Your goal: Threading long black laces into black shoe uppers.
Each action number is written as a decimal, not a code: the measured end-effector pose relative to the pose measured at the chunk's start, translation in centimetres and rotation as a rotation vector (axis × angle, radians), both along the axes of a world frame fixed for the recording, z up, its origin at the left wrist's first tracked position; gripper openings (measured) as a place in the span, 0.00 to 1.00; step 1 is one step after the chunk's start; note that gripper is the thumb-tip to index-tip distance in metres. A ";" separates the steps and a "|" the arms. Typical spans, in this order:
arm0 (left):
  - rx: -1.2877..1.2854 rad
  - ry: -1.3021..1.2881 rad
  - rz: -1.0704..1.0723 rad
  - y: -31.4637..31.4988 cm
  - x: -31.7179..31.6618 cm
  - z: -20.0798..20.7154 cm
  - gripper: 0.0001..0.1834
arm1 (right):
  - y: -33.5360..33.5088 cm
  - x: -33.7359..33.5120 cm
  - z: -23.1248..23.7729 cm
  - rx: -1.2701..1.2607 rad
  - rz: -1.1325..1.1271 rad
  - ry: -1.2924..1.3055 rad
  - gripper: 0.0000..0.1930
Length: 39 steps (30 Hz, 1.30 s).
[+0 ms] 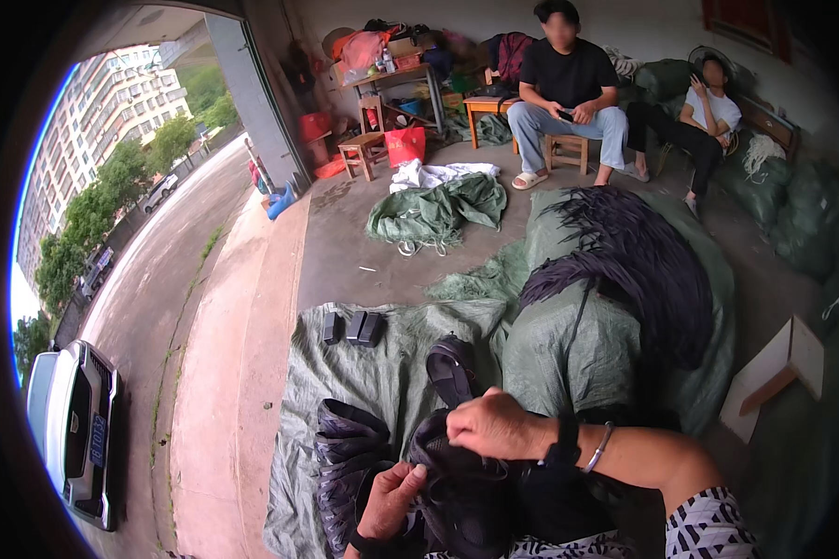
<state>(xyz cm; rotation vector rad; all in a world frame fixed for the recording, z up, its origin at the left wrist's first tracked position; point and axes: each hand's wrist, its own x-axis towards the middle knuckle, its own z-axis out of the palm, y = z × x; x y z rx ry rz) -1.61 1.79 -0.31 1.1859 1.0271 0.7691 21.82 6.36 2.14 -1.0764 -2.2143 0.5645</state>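
Note:
A dark shoe (464,503) is held low in front of me, its opening facing up. My left hand (391,498) is closed at its left edge, thumb and fingers pinching the rim. Above the opening, my right hand (496,426) is curled closed; what its fingers hold, if anything, is hidden. Just beyond the hands, another dark shoe (451,365) lies on the green sheet (396,349). A row of several dark shoes (340,456), packed tightly together, lies to the left of my left hand.
A thick bundle of dark laces (625,252) drapes over a stuffed green sack (569,345). Small black blocks (364,328) lie on the sheet. A wooden stool (778,368) is at right. Two people sit at the back, one in a black shirt (569,74). A car (73,433) stands outside.

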 end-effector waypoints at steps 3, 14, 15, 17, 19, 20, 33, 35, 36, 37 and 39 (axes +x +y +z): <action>0.039 0.011 -0.005 -0.1 0.6 -0.1 0.14 | 0.4 3.7 1.1 -0.086 -0.071 0.024 0.04; -0.013 0.040 0.019 -0.8 0.1 1.1 0.10 | 3.3 10.2 6.6 -0.188 -0.467 0.913 0.12; -0.012 0.043 0.008 -0.3 0.5 1.0 0.10 | 3.2 10.0 6.7 -0.205 -0.427 0.924 0.11; -0.020 0.055 0.018 0.1 1.0 0.7 0.10 | 2.8 8.8 5.3 -0.383 -0.278 0.939 0.10; 0.001 0.094 0.007 0.4 1.0 -0.3 0.11 | 1.9 8.6 2.5 -0.647 -0.198 0.843 0.15; 0.030 0.141 0.005 0.2 1.0 -0.2 0.12 | 1.9 8.2 1.2 -0.642 -0.209 0.871 0.17; -0.026 0.026 0.030 -0.1 0.5 0.2 0.11 | 0.2 19.6 -0.9 -0.439 -0.705 1.157 0.05; -0.072 -0.022 0.011 0.5 1.0 0.4 0.11 | -0.8 15.4 -1.1 -0.512 -0.501 0.895 0.08; -0.083 -0.023 0.016 0.7 1.0 0.0 0.10 | -1.2 12.7 -1.2 -0.539 -0.415 0.755 0.09; -0.106 0.010 0.033 0.8 1.0 0.3 0.10 | -1.1 10.2 -1.6 -0.538 -0.330 0.637 0.08; -0.032 0.080 -0.004 0.7 0.3 0.4 0.10 | -1.2 5.7 -1.0 -0.129 -0.056 0.407 0.06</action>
